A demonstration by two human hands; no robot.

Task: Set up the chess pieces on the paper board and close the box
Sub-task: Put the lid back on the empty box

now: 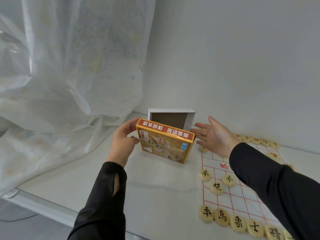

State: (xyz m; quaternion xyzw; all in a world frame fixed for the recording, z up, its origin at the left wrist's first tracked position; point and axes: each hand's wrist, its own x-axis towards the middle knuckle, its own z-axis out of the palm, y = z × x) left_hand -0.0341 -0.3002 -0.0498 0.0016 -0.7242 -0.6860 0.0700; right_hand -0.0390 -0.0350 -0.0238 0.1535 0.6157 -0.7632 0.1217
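A sheer curtain (69, 75) spills over the left of the white table (155, 196), its folds reaching close to the work and liable to snag anything swung leftward. The paper board (242, 200) lies on the right, with rows of chess pieces (239, 223) along its near and far edges.

The printed lid (164, 146) stands tilted on one edge at the middle of the table, just in front of the white tray (170, 118), which is propped upright at the far wall with its open side facing near. Only the left hand (123, 141) pinches the lid, at its left end. The right hand (216, 135) is spread flat, grasping nothing, just beside the lid's right end.

Held by one end, the lid could tip rightward onto the board and scatter pieces. The propped tray may topple if nudged.
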